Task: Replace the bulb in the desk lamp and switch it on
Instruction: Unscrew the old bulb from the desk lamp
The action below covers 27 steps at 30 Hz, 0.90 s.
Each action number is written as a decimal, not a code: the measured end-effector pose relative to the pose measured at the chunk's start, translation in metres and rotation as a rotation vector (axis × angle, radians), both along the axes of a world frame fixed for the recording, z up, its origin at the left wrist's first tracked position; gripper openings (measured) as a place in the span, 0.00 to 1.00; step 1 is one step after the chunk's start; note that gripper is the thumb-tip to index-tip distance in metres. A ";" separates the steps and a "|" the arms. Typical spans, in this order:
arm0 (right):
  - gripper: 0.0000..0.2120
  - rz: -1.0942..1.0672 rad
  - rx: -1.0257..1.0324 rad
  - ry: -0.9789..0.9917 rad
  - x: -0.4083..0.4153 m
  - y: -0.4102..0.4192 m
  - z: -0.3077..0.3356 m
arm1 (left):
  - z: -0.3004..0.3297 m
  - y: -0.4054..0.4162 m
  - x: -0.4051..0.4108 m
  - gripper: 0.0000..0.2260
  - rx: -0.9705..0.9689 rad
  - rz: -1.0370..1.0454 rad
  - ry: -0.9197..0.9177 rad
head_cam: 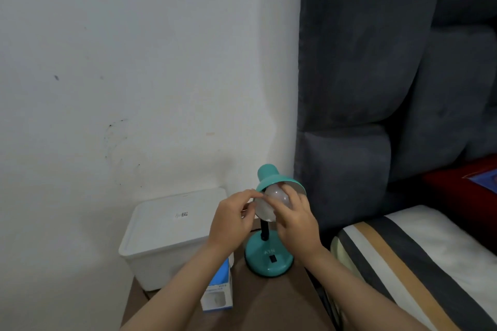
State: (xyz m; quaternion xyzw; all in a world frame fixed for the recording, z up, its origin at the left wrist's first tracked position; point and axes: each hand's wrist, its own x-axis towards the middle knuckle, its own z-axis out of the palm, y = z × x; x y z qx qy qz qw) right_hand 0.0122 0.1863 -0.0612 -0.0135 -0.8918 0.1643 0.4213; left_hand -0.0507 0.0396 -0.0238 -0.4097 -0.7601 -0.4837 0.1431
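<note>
Under the teal metal lamp shade [279, 179], both hands [234, 219] [294, 219] grip the frosted white round bulb [269, 203]; next, probably twisting it.

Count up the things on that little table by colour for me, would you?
Teal: 1, the desk lamp
White: 2, the lidded plastic box and the bulb at the lamp's shade, with both hands on it
Blue and white: 1, the bulb carton
Total: 4
</note>
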 end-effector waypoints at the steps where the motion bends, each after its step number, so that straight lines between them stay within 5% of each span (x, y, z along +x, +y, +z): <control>1: 0.33 -0.009 0.040 0.000 0.001 0.001 -0.001 | 0.000 0.001 0.001 0.12 0.003 -0.005 -0.011; 9: 0.25 -0.055 -0.453 0.178 0.009 -0.018 0.002 | 0.003 0.003 0.005 0.12 -0.001 0.004 -0.051; 17: 0.28 -0.049 -0.273 0.110 0.006 -0.019 -0.002 | 0.004 0.002 0.007 0.12 0.006 0.009 -0.076; 23: 0.27 -0.074 -0.651 0.197 0.010 -0.028 0.004 | 0.004 0.003 0.009 0.13 0.013 0.016 -0.063; 27: 0.21 -0.067 -0.620 0.179 0.008 -0.030 0.010 | 0.002 0.003 0.010 0.13 0.015 0.032 -0.055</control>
